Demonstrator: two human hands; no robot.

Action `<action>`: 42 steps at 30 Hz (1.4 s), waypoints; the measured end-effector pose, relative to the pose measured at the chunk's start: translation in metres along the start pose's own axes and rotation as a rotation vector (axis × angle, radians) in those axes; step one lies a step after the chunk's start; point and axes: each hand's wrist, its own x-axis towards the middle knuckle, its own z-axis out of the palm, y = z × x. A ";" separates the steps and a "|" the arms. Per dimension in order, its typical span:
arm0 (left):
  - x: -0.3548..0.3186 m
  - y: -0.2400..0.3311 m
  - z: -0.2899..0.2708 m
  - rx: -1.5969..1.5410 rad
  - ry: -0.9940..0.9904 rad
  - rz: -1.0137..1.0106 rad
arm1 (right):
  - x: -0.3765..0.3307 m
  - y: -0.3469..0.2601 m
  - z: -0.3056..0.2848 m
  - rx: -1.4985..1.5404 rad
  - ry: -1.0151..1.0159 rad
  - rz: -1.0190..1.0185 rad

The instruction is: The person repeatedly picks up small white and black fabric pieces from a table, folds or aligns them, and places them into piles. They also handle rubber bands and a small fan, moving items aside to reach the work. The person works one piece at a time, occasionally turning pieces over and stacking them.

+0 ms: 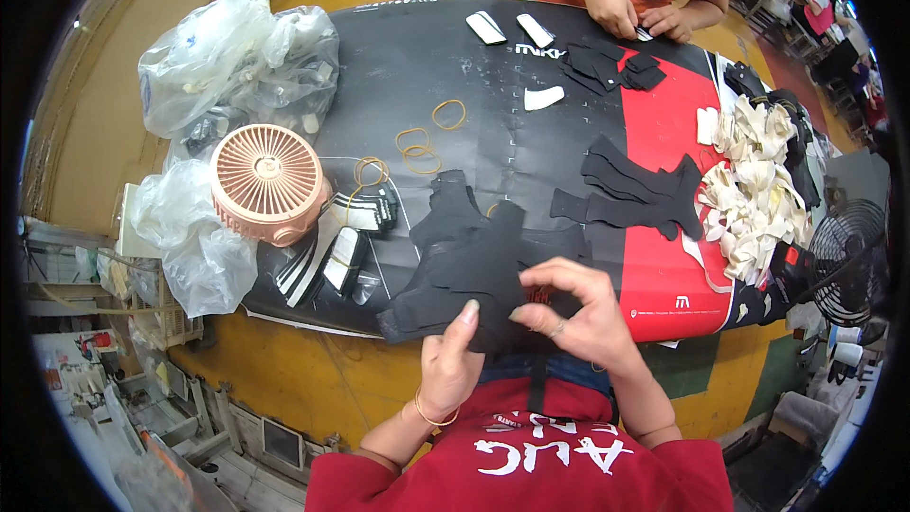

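My left hand (450, 368) is closed on the lower edge of a black cut fabric piece (479, 261), its thumb on top and its other fingers hidden beneath. To the right of that edge, my right hand (580, 308) is curled, with a gap between thumb and forefinger and nothing visible between them. More black pieces lie layered under and around the held one. Left of them are bundles of black and white strips (343, 259), one with a rubber band (371, 172) lying on it. Other rubber bands (417, 152) lie loose farther up the table.
A pink fan (268, 175) and clear plastic bags (242, 62) stand at the left. Black pieces (635, 185) and a cream fabric heap (756, 185) lie right. Across the table (398, 66), a co-worker's hands (640, 19) handle a small piece near white pieces (543, 98).
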 end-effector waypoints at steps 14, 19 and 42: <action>-0.004 0.007 -0.006 0.163 -0.019 0.029 | 0.024 -0.021 -0.040 0.394 0.585 -0.479; -0.019 0.002 -0.006 0.213 -0.141 -0.112 | 0.063 -0.011 -0.019 -0.057 0.103 -0.182; 0.014 0.007 -0.005 0.086 0.080 0.017 | -0.036 -0.028 -0.120 -0.353 0.218 -0.212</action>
